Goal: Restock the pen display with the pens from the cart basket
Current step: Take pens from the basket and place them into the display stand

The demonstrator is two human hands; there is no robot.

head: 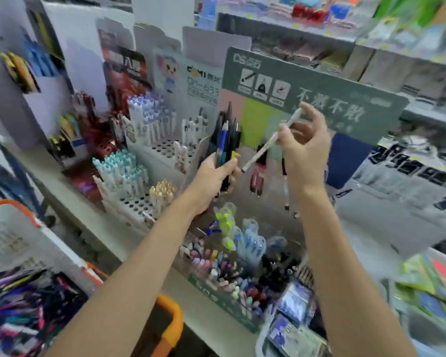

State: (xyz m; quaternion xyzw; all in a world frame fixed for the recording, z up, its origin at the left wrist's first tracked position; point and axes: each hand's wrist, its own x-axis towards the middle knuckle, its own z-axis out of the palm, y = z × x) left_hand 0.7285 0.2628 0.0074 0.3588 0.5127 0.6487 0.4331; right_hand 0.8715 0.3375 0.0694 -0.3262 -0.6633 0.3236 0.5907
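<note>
At the centre of the frame, the left hand (pixel 214 173) grips a bundle of dark pens (pixel 225 143) upright. Just to its right, the right hand (pixel 303 148) pinches one white pen (pixel 271 141), tilted, before the green display (pixel 314 99). The cart basket (pixel 23 292) is at lower left.

Motion blur smears the cart basket (pixel 23 300), cut off by the left edge, into coloured streaks, the left hand (pixel 214 176) hides the lower ends of its bundle of pens (pixel 225 140), and the shelves' (pixel 371 34) goods stay unreadable.
</note>
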